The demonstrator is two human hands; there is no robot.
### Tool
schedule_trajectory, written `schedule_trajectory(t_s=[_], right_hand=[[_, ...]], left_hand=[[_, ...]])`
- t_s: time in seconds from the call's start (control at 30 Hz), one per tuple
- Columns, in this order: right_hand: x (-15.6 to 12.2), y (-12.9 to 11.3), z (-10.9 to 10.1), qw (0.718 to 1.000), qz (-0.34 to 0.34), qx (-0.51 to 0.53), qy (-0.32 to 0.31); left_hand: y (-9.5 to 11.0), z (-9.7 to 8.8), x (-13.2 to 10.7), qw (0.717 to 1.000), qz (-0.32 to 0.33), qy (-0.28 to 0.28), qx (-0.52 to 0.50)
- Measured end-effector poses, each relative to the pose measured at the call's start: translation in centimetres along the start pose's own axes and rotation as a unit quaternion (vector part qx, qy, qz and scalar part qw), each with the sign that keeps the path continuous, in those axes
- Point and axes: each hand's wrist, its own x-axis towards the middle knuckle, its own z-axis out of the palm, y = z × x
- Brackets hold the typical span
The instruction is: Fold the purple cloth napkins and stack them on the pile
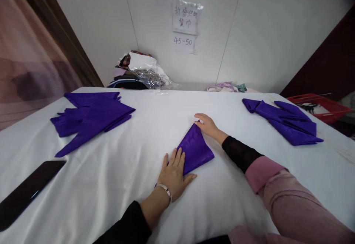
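Observation:
A purple cloth napkin (195, 148), folded into a pointed shape, lies on the white tablecloth in front of me. My left hand (173, 173) rests flat on its near left part, fingers stretched out, covering some of it. At the napkin's far tip, my right hand (205, 125) pinches the cloth between thumb and fingers. Several unfolded-looking purple napkins (91, 116) are piled at the left. To the right lies another purple napkin shape (285, 120), folded and twisted, with a rolled end.
A dark flat slab (30, 192) lies at the left edge. Behind the table are a heap of clothes with clear plastic (144, 68) and some pale cloth (224, 86). A red basket (321, 107) stands beyond the right edge. Handwritten paper signs (186, 26) hang on the wall.

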Motion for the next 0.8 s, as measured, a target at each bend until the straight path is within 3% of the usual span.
schedule_trajectory(t_s=[0.07,0.2,0.33,0.6,0.8], right_hand=[[-1.9,-2.3,-0.2,0.999,-0.046,0.002,-0.029],[-5.6,-6.3,0.3,0.973,-0.112,-0.012,-0.2],[-5.7,-6.9,0.8,0.946,-0.092,-0.061,-0.306],[-2.5,-3.3,0.8,0.94,-0.105,-0.085,-0.314],[-0.8,-2.1,1.0,0.936,-0.111,-0.138,-0.305]], left_hand=[[0.0,0.0,0.0,1.0,-0.002,0.004,0.0],[0.0,0.1,0.1,1.0,0.0,0.011,0.003],[-0.1,0.0,0.2,1.0,-0.001,0.014,0.007],[0.0,-0.2,0.3,1.0,-0.006,-0.002,0.016],[-0.7,0.8,0.7,0.998,0.003,0.039,0.044]])
